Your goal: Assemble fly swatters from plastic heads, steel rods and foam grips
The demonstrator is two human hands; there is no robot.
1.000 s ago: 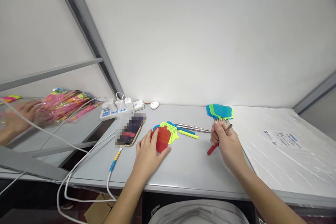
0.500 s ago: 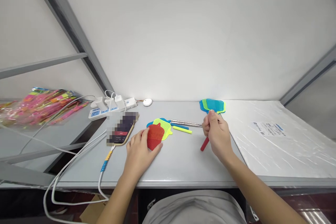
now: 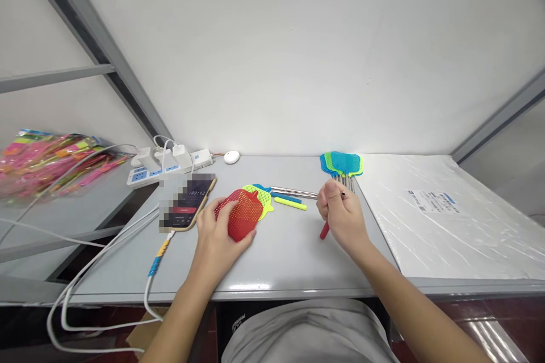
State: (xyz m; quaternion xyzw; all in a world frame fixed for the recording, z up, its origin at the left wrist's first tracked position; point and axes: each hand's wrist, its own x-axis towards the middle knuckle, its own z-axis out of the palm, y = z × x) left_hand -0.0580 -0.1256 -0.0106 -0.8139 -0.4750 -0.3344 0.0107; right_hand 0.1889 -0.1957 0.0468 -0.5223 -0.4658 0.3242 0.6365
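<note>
My left hand (image 3: 216,236) is closed on a red perforated fly swatter head (image 3: 243,216), fingers over its far side and thumb at its near edge. Partly under it lie a yellow swatter head (image 3: 264,199) and a blue one (image 3: 261,187). My right hand (image 3: 344,212) makes a fist round a rod with a red handle (image 3: 325,231), whose end sticks out below; a dark rod tip (image 3: 343,195) shows by the thumb. Most of the rod is hidden by the fist. Between the hands lie metal rods (image 3: 293,191), a yellow handle (image 3: 290,203) and a blue handle (image 3: 289,198).
Blue, green and yellow fly swatters (image 3: 342,164) are stacked at the back. A white wrapped sheet (image 3: 430,238) lies on the right. To the left are a phone (image 3: 191,201), a power strip (image 3: 159,173), white cables (image 3: 97,261) and a bag of pink items (image 3: 55,167).
The red swatter head has turned and shows more of its face, tilted up in my left hand. My right fist stays round the red-handled rod. The whole view has shifted slightly.
</note>
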